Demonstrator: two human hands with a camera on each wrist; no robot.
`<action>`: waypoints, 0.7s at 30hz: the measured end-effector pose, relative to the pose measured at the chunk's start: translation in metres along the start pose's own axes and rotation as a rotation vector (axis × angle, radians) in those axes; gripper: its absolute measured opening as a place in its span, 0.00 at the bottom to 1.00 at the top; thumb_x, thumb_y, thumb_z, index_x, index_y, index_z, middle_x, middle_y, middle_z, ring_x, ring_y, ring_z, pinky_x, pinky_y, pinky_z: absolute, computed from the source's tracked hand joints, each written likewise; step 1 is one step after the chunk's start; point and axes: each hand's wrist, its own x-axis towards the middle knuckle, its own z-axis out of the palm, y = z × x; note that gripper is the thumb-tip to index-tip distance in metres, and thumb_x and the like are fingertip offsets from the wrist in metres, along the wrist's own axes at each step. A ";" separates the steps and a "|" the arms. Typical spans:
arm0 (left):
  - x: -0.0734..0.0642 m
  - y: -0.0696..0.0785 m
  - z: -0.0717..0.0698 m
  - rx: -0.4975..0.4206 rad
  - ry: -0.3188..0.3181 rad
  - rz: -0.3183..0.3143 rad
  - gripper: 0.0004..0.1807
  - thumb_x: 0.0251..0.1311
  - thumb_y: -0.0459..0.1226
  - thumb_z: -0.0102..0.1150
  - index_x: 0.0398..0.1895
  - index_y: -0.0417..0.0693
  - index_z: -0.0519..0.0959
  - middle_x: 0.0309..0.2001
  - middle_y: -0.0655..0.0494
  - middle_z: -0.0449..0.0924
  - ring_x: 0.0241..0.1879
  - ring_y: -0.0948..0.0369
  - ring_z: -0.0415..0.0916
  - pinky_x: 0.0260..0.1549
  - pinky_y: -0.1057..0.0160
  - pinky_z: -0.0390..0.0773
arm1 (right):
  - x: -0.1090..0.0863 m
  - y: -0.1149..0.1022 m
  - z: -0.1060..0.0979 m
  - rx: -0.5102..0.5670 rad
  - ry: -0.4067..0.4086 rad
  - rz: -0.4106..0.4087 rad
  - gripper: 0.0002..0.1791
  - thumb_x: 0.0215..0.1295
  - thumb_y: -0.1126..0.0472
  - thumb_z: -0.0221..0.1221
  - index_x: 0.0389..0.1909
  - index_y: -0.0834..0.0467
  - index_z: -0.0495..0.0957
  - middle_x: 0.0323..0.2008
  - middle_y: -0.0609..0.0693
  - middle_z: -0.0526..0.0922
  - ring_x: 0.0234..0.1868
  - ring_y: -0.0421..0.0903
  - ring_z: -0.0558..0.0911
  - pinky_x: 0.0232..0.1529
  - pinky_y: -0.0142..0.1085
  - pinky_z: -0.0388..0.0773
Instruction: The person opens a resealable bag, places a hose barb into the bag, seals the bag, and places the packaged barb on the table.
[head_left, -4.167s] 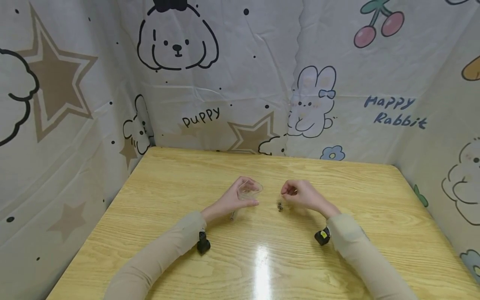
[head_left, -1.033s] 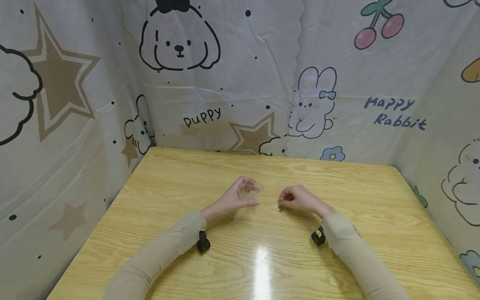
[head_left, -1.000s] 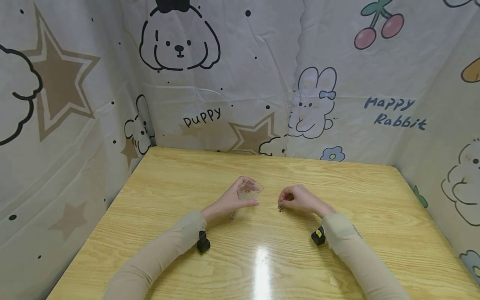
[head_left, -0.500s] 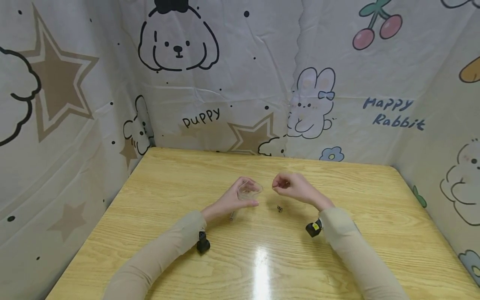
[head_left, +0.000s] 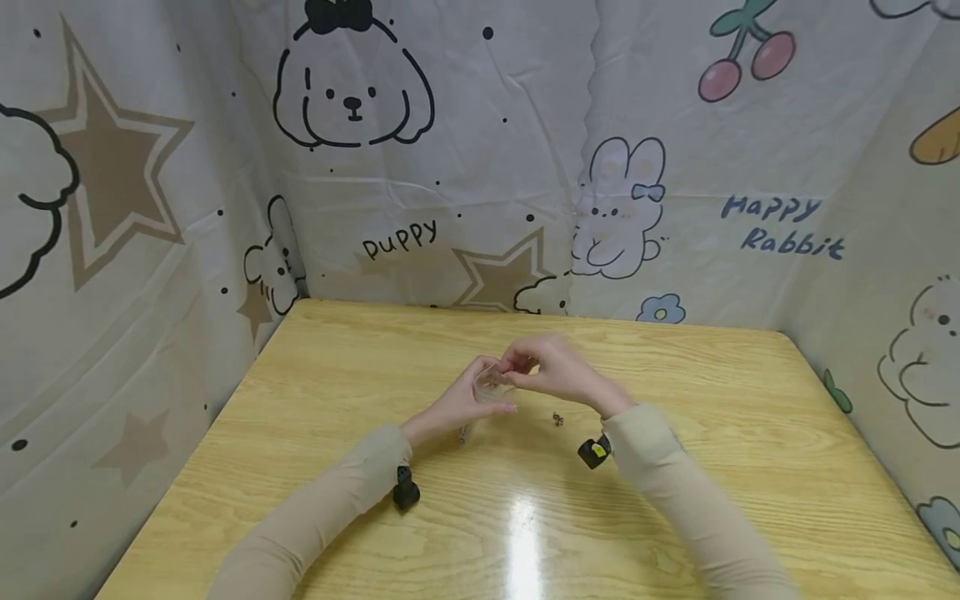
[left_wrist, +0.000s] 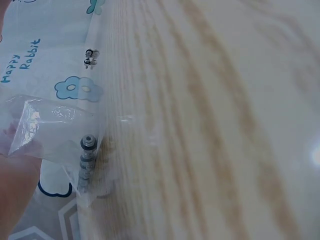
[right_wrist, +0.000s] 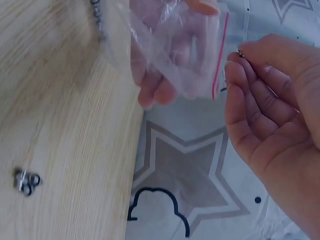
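Your left hand (head_left: 463,400) is gripping a clear plastic bag (right_wrist: 167,57), thumb and fingers curving around its upper part and spreading it; a red strip is running along the mouth edge, which is facing your other hand. Your right hand (head_left: 551,367) is pinching a tiny part (right_wrist: 241,54) between thumb and index fingertip, the remaining fingers curling loosely; the part is showing only as a small dark, shiny point, too small to identify. It is sitting just beside the bag's mouth; whether your fingertips are touching the plastic, you cannot tell from these views. Inside the bag, several metal fittings (left_wrist: 86,162) with dark rings are lying in a row in the low corner, under your left wrist. On the table (head_left: 375,358), below your right hand and apart from the bag, a small cluster of similar metal pieces (head_left: 558,419) is resting, the pieces lying close together. You are wearing beige sleeves (head_left: 322,517) on both arms and a black wrist camera (head_left: 406,492) at each cuff. Beyond the wood-grain tabletop, a pale printed cloth (head_left: 480,100) is hanging around the back and sides, showing stars, cherries, a puppy and a rabbit.
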 end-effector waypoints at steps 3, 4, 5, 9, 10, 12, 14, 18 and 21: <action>-0.002 0.000 -0.001 -0.003 -0.001 -0.015 0.33 0.59 0.42 0.70 0.62 0.52 0.63 0.67 0.52 0.68 0.72 0.50 0.61 0.70 0.40 0.61 | 0.004 -0.002 0.005 0.008 -0.008 -0.044 0.04 0.64 0.66 0.63 0.38 0.59 0.83 0.34 0.50 0.88 0.35 0.39 0.85 0.41 0.29 0.84; -0.002 0.001 -0.001 -0.005 -0.003 -0.017 0.33 0.59 0.43 0.70 0.63 0.52 0.63 0.68 0.52 0.67 0.73 0.51 0.60 0.71 0.39 0.60 | 0.005 -0.003 0.006 0.017 -0.008 -0.053 0.04 0.64 0.66 0.64 0.38 0.60 0.83 0.34 0.50 0.88 0.35 0.39 0.85 0.41 0.29 0.84; -0.003 0.001 -0.001 -0.005 -0.006 -0.016 0.33 0.59 0.43 0.70 0.63 0.53 0.63 0.68 0.53 0.67 0.73 0.51 0.59 0.71 0.39 0.60 | 0.006 -0.003 0.007 0.019 -0.005 -0.058 0.04 0.64 0.66 0.64 0.38 0.60 0.83 0.34 0.50 0.88 0.35 0.39 0.85 0.41 0.29 0.84; -0.003 0.001 -0.001 0.001 -0.004 -0.022 0.34 0.58 0.45 0.70 0.63 0.54 0.62 0.68 0.52 0.66 0.72 0.50 0.61 0.70 0.39 0.61 | 0.004 -0.004 0.006 0.052 0.014 -0.052 0.05 0.63 0.66 0.65 0.39 0.61 0.84 0.35 0.50 0.88 0.36 0.40 0.85 0.42 0.29 0.84; -0.003 0.001 -0.001 0.002 -0.003 -0.025 0.34 0.58 0.45 0.70 0.63 0.54 0.62 0.68 0.52 0.67 0.71 0.50 0.62 0.70 0.39 0.62 | 0.003 -0.003 0.006 0.062 0.020 -0.042 0.05 0.63 0.67 0.65 0.40 0.61 0.84 0.36 0.50 0.88 0.36 0.40 0.85 0.42 0.29 0.84; -0.002 0.001 -0.001 0.003 -0.002 -0.024 0.34 0.58 0.44 0.70 0.63 0.53 0.62 0.67 0.51 0.68 0.69 0.49 0.65 0.68 0.40 0.64 | 0.001 -0.001 0.005 0.086 0.031 -0.019 0.06 0.62 0.67 0.65 0.40 0.61 0.84 0.36 0.50 0.88 0.37 0.41 0.85 0.42 0.30 0.84; -0.002 0.001 -0.001 0.003 -0.001 -0.015 0.33 0.59 0.41 0.69 0.63 0.51 0.62 0.66 0.49 0.69 0.69 0.49 0.66 0.68 0.41 0.66 | -0.003 0.001 0.003 0.100 0.045 0.009 0.05 0.62 0.67 0.65 0.39 0.61 0.84 0.36 0.51 0.88 0.36 0.40 0.85 0.43 0.30 0.84; 0.000 0.000 0.000 -0.004 -0.004 0.013 0.32 0.60 0.38 0.68 0.63 0.49 0.62 0.65 0.46 0.71 0.68 0.49 0.67 0.67 0.42 0.68 | -0.013 0.006 -0.001 0.107 0.070 0.065 0.05 0.63 0.66 0.65 0.39 0.61 0.84 0.36 0.51 0.87 0.37 0.40 0.84 0.43 0.31 0.84; 0.000 -0.001 0.001 -0.006 0.001 0.022 0.33 0.60 0.39 0.69 0.64 0.50 0.62 0.64 0.46 0.72 0.67 0.49 0.68 0.67 0.42 0.68 | -0.023 0.011 -0.004 0.106 0.099 0.107 0.05 0.64 0.65 0.65 0.40 0.60 0.84 0.36 0.51 0.87 0.37 0.40 0.84 0.43 0.31 0.84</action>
